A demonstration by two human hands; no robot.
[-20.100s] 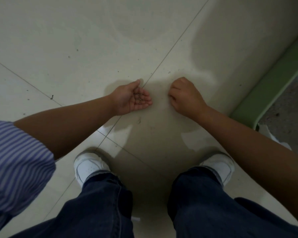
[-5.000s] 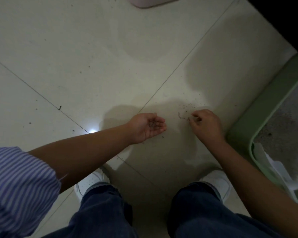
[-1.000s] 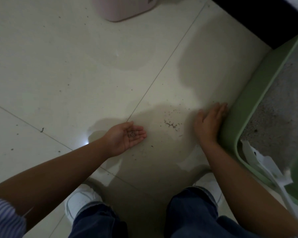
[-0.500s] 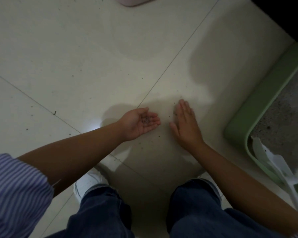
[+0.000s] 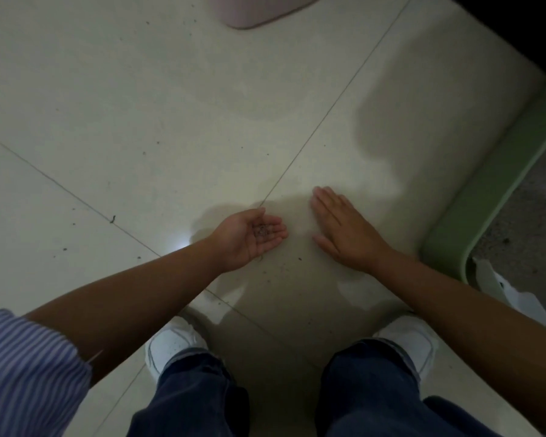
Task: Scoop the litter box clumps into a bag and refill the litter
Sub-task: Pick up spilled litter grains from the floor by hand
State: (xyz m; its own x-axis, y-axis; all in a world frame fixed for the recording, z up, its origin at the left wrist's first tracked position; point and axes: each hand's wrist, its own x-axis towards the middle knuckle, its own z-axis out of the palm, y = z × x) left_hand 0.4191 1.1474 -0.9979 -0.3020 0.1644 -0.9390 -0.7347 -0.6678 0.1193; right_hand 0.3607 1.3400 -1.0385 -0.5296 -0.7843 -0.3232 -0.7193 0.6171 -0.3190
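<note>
My left hand (image 5: pixel 249 239) lies palm up just above the tiled floor, cupped, with a small heap of dark litter grains (image 5: pixel 261 230) in the palm. My right hand (image 5: pixel 344 231) is flat on the floor, palm down with straight fingers, a short gap to the right of the left hand. The green litter box (image 5: pixel 473 209) stands at the right edge, with grey litter (image 5: pixel 530 222) inside it. A white bag (image 5: pixel 505 291) hangs over the box's near corner, partly cut off by the frame.
A pink container (image 5: pixel 259 9) stands on the floor at the top middle. A few stray grains (image 5: pixel 300 258) lie on the pale tiles around the hands. My white shoes (image 5: pixel 171 345) and dark trousers fill the bottom of the view.
My right hand swept left from the litter box side toward the cupped left hand and now lies flat on the floor. The scattered grains seen a second ago are mostly gone from the tile.
</note>
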